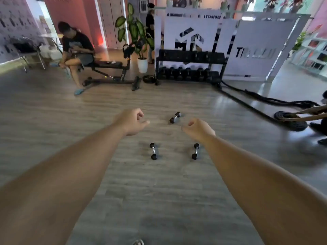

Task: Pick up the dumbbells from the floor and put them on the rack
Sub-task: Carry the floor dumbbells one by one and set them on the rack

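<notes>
Three dumbbells on floor: far dumbbell, left dumbbell, right dumbbell. Rack at far floor edge. Left hand, right hand above floor, fingers loosely curled, empty.

Grey wood-grain plank floor with soft sheen, dumbbells with matt black heads, shiny metal handles
</notes>
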